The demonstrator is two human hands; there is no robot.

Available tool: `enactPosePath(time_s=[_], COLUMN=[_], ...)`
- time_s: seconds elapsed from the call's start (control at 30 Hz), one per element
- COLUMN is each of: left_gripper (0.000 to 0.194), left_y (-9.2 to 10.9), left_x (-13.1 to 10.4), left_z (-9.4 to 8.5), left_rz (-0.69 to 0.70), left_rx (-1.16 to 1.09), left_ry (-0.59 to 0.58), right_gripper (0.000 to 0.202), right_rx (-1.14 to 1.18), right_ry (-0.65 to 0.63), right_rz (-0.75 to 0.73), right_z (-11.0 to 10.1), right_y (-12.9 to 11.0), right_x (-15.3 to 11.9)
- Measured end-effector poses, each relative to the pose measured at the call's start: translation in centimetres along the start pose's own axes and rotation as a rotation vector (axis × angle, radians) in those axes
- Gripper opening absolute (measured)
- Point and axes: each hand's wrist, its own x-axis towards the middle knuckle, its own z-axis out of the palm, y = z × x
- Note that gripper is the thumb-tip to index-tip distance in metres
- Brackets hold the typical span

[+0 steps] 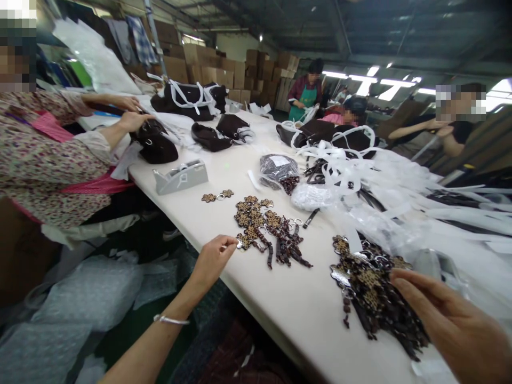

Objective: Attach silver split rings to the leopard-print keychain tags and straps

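My left hand, a silver bracelet on its wrist, pinches at the table edge. Its fingertips meet a small silver ring on a leopard-print flower charm, at the near side of a small charm pile with dark beaded tassels. On the right, my right hand has thumb and fingers drawn together at the edge of a larger pile of flower charms. Whatever its fingertips hold is hidden. Two flower charms joined by a ring lie apart, further back.
A grey tape dispenser stands by the left table edge. Bagged beads, plastic wrap and white strips lie beyond. At left, a co-worker's hands handle a dark bag. Bubble wrap sits below the table.
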Motion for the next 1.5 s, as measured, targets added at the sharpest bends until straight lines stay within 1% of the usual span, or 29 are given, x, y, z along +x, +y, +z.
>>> enactPosePath(time_s=[0.03, 0.07, 0.1, 0.2, 0.27, 0.37, 0.47, 0.53, 0.6, 0.67, 0.73, 0.8, 0.87, 0.93, 1.07, 1.13, 1.17, 1.23, 1.33, 1.43, 1.5], left_gripper=[0.021, 0.021, 0.022, 0.026, 0.031, 0.031, 0.030, 0.034, 0.041, 0.044, 0.037, 0.023, 0.011, 0.011, 0.022, 0.025, 0.026, 0.027, 0.025, 0.020, 0.014], left_y=[-0.6, -1.1, -1.5, -2.4, -2.6, -2.6, -2.6, -2.7, -2.9, -3.0, -2.8, -2.4, -1.6, -0.8, 0.7, 1.4, 1.6, 2.1, 2.7, 3.2, 3.2], left_x=[0.6, 1.2, 1.7, 2.7, 3.1, 3.5, 3.5, 3.4, 3.2, 3.0, 2.9, 2.7, 2.3, 1.7, -0.3, -1.2, -1.6, -2.4, -3.3, -3.7, -3.6], left_z=[-0.2, -0.1, 0.0, 1.3, 2.2, 3.0, 3.2, 3.1, 3.1, 3.2, 3.3, 3.3, 3.4, 3.4, 3.7, 3.9, 4.1, 4.4, 5.1, 5.8, 6.1], left_rz=[0.037, 0.074, 0.112, 0.195, 0.218, 0.232, 0.239, 0.240, 0.229, 0.194, 0.120, 0.042, -0.006, -0.087, -0.353, -0.416, -0.437, -0.464, -0.454, -0.380, -0.266], left_rx=[0.074, 0.145, 0.213, 0.397, 0.480, 0.518, 0.512, 0.491, 0.442, 0.325, 0.154, 0.013, -0.054, -0.220, -0.760, -0.882, -0.919, -0.966, -0.940, -0.783, -0.568], left_ry=[0.022, 0.031, 0.027, -0.041, -0.098, -0.135, -0.150, -0.158, -0.153, -0.141, -0.144, -0.163, -0.197, -0.242, -0.318, -0.353, -0.369, -0.397, -0.422, -0.469, -0.484], right_gripper=[0.039, 0.037, 0.035, 0.026, 0.022, 0.021, 0.029, 0.027, 0.020, 0.017, 0.018, 0.021, 0.022, 0.021, 0.025, 0.029, 0.031, 0.032, 0.029, 0.026, 0.025], right_rx=[0.040, 0.106, 0.173, 0.274, 0.299, 0.245, 0.026, -0.091, -0.132, -0.147, -0.156, -0.114, 0.020, 0.226, 0.660, 0.818, 0.875, 0.956, 1.037, 1.051, 1.015], right_ry=[-0.067, -0.121, -0.175, -0.324, -0.354, -0.325, -0.322, -0.344, -0.358, -0.357, -0.331, -0.291, -0.279, -0.327, -0.553, -0.641, -0.663, -0.674, -0.678, -0.645, -0.607], right_rz=[0.014, -0.021, -0.085, -0.244, -0.312, -0.444, -0.525, -0.546, -0.549, -0.539, -0.516, -0.488, -0.441, -0.328, -0.009, 0.102, 0.145, 0.202, 0.217, 0.225, 0.249], right_z=[1.2, 2.6, 4.3, 9.6, 12.9, 17.1, 19.8, 20.8, 21.1, 20.9, 20.4, 19.6, 18.7, 17.6, 15.3, 14.2, 13.8, 13.1, 12.8, 13.3, 13.9], right_y=[-1.3, -2.8, -4.4, -8.6, -10.8, -13.4, -14.9, -15.2, -14.9, -14.2, -13.5, -13.0, -12.6, -12.5, -12.7, -12.8, -12.9, -13.0, -12.8, -12.0, -11.0], right_x=[-0.3, -0.5, -0.7, -0.9, -0.6, 0.3, 1.3, 1.8, 2.1, 2.3, 2.3, 2.1, 1.7, 1.0, -0.8, -1.8, -2.3, -3.0, -3.9, -4.3, -4.3])
